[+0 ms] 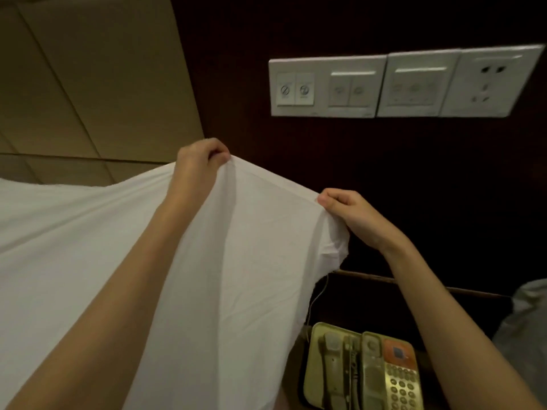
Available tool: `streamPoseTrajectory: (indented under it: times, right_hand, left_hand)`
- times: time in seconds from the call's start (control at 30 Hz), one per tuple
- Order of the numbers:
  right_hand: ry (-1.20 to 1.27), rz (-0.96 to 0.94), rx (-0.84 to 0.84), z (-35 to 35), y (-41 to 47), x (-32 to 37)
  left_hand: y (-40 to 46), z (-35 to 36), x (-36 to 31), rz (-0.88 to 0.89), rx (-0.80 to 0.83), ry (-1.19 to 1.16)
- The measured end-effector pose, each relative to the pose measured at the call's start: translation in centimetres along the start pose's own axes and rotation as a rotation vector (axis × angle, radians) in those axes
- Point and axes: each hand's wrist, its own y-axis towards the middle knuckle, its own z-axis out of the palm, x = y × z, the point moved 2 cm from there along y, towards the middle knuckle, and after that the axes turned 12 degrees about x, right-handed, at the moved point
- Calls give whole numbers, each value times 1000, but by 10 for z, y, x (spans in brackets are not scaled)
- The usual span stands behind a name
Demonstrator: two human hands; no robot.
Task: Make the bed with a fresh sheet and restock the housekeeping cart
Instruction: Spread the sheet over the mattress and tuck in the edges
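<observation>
A white sheet (248,261) is lifted off the bed and stretched in front of me, its hemmed edge running between both hands. My left hand (198,164) pinches the edge high up, near the dark wall panel. My right hand (352,214) pinches the same edge lower and to the right, where the sheet's corner hangs down. The rest of the sheet spreads left over the bed and hides the mattress.
A bedside telephone (364,374) sits on a dark nightstand (361,303) at the lower right. White switch and socket plates (405,84) are on the dark wall above. A beige padded headboard (88,78) fills the upper left. Something white (527,315) shows at the right edge.
</observation>
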Motion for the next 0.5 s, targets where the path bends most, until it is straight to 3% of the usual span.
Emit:
streamPoseTrajectory:
  times: [0.07, 0.2, 0.33, 0.5]
  right_hand:
    - [61, -8, 12, -6, -15, -1]
    - [112, 123, 104, 14, -46, -40]
    - [21, 233, 188, 21, -76, -67]
    - [-89, 277, 162, 12, -96, -63]
  left_hand:
    - [-2, 19, -8, 30, 46, -42]
    - [-49, 98, 24, -85, 348, -29]
    - [-76, 113, 32, -126, 383, -76]
    - [-74, 119, -12, 77, 541, 196]
